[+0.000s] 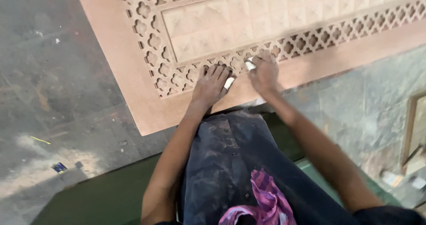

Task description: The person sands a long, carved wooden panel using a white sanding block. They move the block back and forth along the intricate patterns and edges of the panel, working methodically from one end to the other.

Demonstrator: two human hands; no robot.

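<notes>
Both hands are down on the carved panel (133, 74), a big reddish-brown board lying flat on the grey floor (53, 74), with one of its corners pointing out to the left of the person's knees. The left hand (211, 84) is spread flat, fingers splayed, pressing on the pierced lattice border (177, 76) near the panel's near edge, and a small white piece (229, 83) shows at its thumb side. The right hand (264, 72) sits just beside it, curled over the same lattice strip, fingers closed around a white stick-like piece (250, 66) whose tip pokes out toward the left hand. Inside the lattice frame lies a field of raised square tiles (248, 16), untouched by either hand. Below, a dusty dark garment (230, 163) covers the lap, a purple patterned cloth (266, 203) bunched on it. A small blue scrap (59, 167) lies on the floor far left.
</notes>
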